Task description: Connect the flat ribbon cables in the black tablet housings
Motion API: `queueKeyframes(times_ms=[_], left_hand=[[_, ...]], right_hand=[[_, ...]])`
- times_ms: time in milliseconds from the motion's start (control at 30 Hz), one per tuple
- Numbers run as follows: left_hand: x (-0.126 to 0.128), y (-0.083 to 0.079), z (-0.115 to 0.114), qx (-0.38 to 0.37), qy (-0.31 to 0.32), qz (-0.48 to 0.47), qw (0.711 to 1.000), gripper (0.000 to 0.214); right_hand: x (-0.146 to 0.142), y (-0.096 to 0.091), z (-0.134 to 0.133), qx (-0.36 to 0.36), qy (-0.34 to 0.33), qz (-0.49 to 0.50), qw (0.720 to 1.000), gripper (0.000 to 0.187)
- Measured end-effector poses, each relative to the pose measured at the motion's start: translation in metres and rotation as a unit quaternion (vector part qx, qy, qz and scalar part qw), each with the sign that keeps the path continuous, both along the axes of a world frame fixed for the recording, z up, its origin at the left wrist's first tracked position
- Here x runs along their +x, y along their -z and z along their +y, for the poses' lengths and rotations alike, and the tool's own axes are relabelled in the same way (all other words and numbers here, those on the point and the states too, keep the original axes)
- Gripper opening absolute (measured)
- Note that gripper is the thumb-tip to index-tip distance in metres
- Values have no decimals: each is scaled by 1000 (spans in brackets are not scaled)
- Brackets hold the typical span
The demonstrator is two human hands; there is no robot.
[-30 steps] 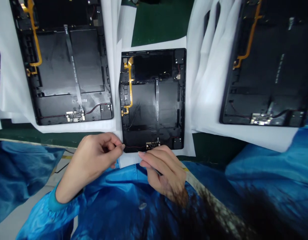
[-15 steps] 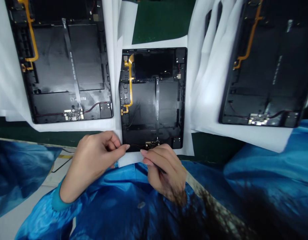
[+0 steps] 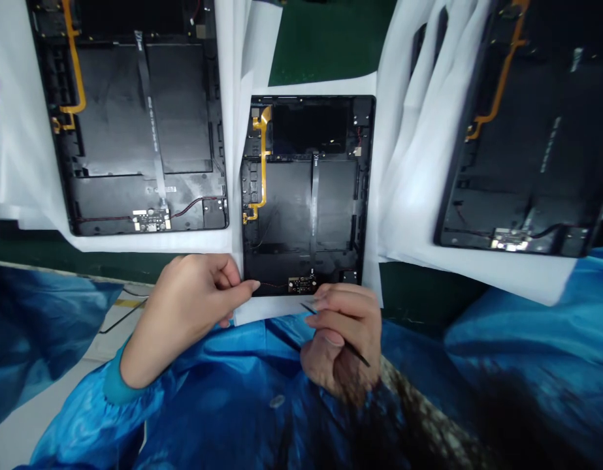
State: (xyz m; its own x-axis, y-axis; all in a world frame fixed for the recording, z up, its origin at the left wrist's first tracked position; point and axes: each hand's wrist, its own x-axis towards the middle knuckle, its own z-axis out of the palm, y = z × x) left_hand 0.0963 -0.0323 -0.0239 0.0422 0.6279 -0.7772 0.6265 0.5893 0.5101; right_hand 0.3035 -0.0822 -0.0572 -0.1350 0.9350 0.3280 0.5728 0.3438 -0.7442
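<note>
A black tablet housing (image 3: 301,209) lies open on white paper, with a yellow flex cable (image 3: 263,163) along its left side. A small circuit board (image 3: 302,284) sits at its lower edge, and a thin dark wire (image 3: 274,285) runs left from it. My left hand (image 3: 188,307) rests at the housing's lower left corner, thumb and finger pinched on that wire. My right hand (image 3: 343,333) lies just below the board, shut on slim black tweezers (image 3: 333,333), whose tips point up and left and stop short of the housing.
Two more open tablet housings (image 3: 139,130) (image 3: 526,143) lie to the left and right on white sheets (image 3: 409,163). A green mat (image 3: 321,46) shows between them. My blue smock (image 3: 208,411) fills the bottom of the view.
My right hand has moved right and down, away from the board, and the tweezers now show clearly. My left fingertips have slid slightly right along the wire. The whole scene has shifted slightly right.
</note>
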Motion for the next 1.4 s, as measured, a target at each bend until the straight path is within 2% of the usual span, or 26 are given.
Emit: queueKeyframes(times_ms=[100, 167, 433, 567, 667, 800, 933, 1033, 1167, 1233, 1300, 1400], left_hand=[[1, -2, 0, 9, 8, 14, 1000, 42], [1, -1, 0, 6, 11, 21, 1000, 44], [2, 5, -2, 34, 50, 80, 995, 51], [4, 4, -1, 47, 63, 89, 993, 52], [5, 3, 0, 46, 60, 90, 993, 50], [4, 2, 0, 38, 67, 90, 993, 49], [2, 2, -1, 28, 77, 106, 991, 50], [3, 1, 0, 19, 77, 114, 990, 47], [4, -4, 3, 22, 66, 93, 993, 45], [5, -6, 4, 25, 65, 97, 993, 45], [6, -6, 4, 27, 70, 104, 992, 46], [9, -3, 5, 30, 92, 140, 985, 49]], right_hand=[[3, -8, 6, 41, -22, -1, 999, 16], [3, -12, 10, 23, -46, -33, 998, 22], [-8, -5, 8, -32, -31, -94, 995, 35], [-13, -12, 16, -73, -43, -139, 987, 24], [-14, -18, 21, -116, -36, -127, 984, 12], [-15, -22, 24, -168, -20, -90, 981, 14], [-15, -25, 26, -189, -18, -109, 976, 13], [-12, -22, 25, -152, -50, -122, 980, 15], [-6, -10, 15, -13, -97, -187, 977, 37], [-6, -5, 8, 43, -108, -207, 972, 38], [-9, -3, 3, 72, -100, -206, 971, 36], [-14, -2, -1, 70, -77, -209, 972, 34]])
